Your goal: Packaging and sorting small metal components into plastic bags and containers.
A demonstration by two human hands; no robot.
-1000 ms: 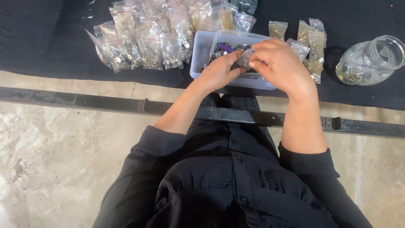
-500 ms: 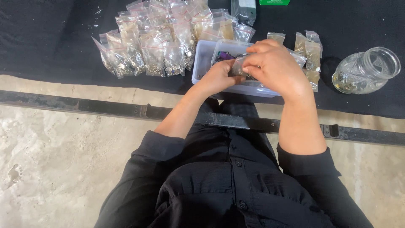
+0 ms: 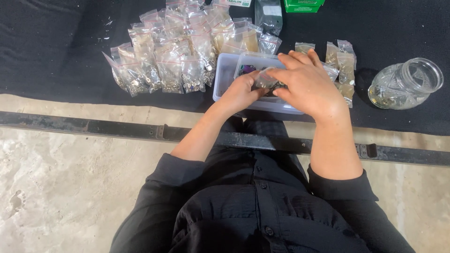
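A small clear bag (image 3: pixel 265 78) sits pinched between both hands above a white plastic tray (image 3: pixel 224 79) on the black cloth (image 3: pixel 56 51). The left hand (image 3: pixel 241 91) grips its lower edge with thumb and fingers, and the right hand (image 3: pixel 309 84) clasps it from above. A heap of filled clear bags (image 3: pixel 173 56) lies just left of the tray; a glass jar (image 3: pixel 405 84) lies on its side well to the right.

Right hand (image 3: pixel 307 84) hides part of white tray (image 3: pixel 224 82); green box (image 3: pixel 302 4) cut by top edge; bag contents too small.
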